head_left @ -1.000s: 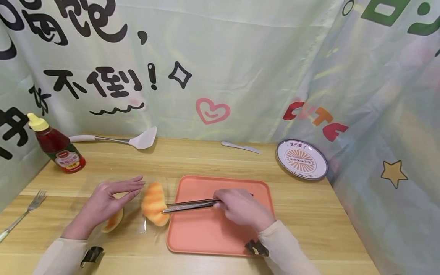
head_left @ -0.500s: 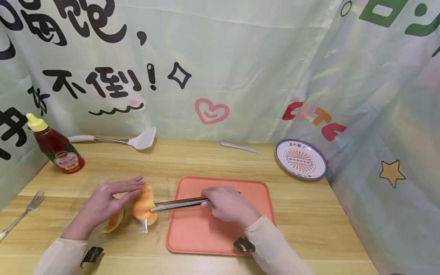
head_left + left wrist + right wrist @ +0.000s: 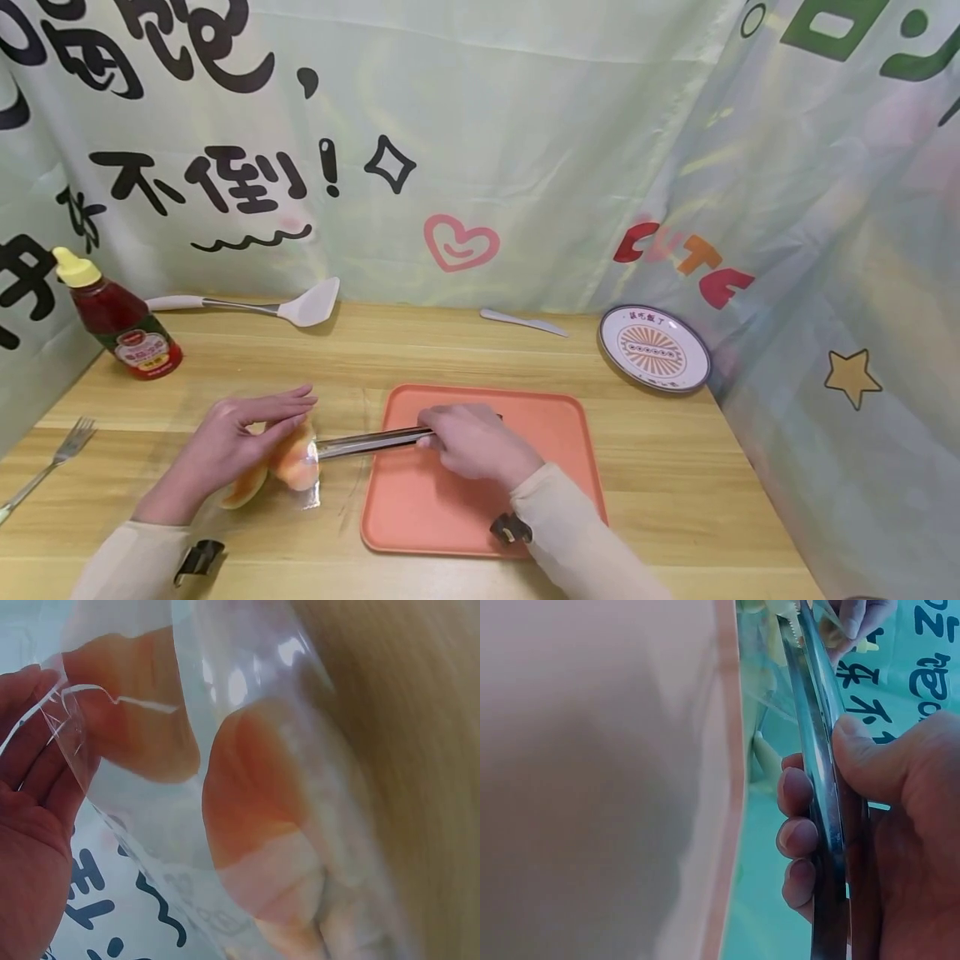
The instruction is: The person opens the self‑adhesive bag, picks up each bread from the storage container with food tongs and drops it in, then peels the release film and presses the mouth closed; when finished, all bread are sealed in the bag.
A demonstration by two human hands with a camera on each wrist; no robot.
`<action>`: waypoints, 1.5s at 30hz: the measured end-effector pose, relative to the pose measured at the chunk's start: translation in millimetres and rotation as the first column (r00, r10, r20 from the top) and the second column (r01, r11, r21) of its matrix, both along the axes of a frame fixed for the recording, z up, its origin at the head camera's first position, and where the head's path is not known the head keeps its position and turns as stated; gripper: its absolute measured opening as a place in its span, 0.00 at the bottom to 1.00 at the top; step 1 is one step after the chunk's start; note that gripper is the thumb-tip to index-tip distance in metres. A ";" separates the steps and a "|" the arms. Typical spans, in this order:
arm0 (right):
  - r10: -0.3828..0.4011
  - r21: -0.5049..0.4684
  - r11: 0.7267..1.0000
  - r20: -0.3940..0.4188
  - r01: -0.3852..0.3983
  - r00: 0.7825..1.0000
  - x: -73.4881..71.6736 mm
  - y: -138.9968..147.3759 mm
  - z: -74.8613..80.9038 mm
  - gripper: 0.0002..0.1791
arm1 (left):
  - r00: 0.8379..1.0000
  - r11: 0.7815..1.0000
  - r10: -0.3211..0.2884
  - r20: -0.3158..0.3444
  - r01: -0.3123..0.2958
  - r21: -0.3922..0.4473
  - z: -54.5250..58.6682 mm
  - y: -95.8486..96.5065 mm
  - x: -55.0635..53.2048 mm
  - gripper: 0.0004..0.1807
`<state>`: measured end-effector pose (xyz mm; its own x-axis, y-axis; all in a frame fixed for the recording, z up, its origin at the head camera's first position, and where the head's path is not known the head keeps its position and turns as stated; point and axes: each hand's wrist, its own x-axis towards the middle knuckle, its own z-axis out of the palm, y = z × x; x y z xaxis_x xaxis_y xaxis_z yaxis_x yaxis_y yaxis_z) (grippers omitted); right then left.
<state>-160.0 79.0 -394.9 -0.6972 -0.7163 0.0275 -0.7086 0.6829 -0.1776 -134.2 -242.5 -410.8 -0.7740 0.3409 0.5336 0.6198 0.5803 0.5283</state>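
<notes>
My left hand (image 3: 232, 442) holds the mouth of a clear plastic bag (image 3: 157, 825), fingers at its edge in the left wrist view. One toy bread piece (image 3: 246, 487) lies under that hand, seemingly inside the bag. At the bag's mouth is a ridged toy bread (image 3: 296, 467), partly covered by film and my left hand. My right hand (image 3: 480, 446) grips metal tongs (image 3: 371, 442) above the tray. Their tips meet the ridged bread; the film and bread hide the very ends. The right wrist view shows the fingers curled round the tongs (image 3: 826, 787).
A pink tray (image 3: 420, 521) lies under my right hand. Behind stand or lie a ketchup bottle (image 3: 123, 321), a white spatula (image 3: 307, 304), a knife (image 3: 525, 322) and a plate (image 3: 655, 348). A fork (image 3: 56, 462) lies at the left. Printed cloth walls surround the table.
My right hand has moved left with the tongs, carrying the ridged bread from the tray's left edge into the bag's mouth. My left hand has stayed in place.
</notes>
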 end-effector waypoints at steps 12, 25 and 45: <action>0.014 0.026 1.000 -0.037 -0.013 0.999 -3.7 -20.2 -1.8 0.09 | 0.999 0.998 -0.041 -0.007 0.042 0.051 -3.7 2.4 0.0 0.23; 0.001 0.005 1.000 0.006 -0.001 1.000 -12.5 -33.4 -5.0 0.10 | 1.000 1.000 -0.015 0.006 0.015 0.007 -3.2 3.6 0.8 0.21; -0.034 0.009 0.999 0.113 0.033 0.993 -21.8 -47.5 -4.8 0.10 | 0.999 0.999 0.021 -0.048 -0.022 -0.025 -1.0 4.3 0.2 0.21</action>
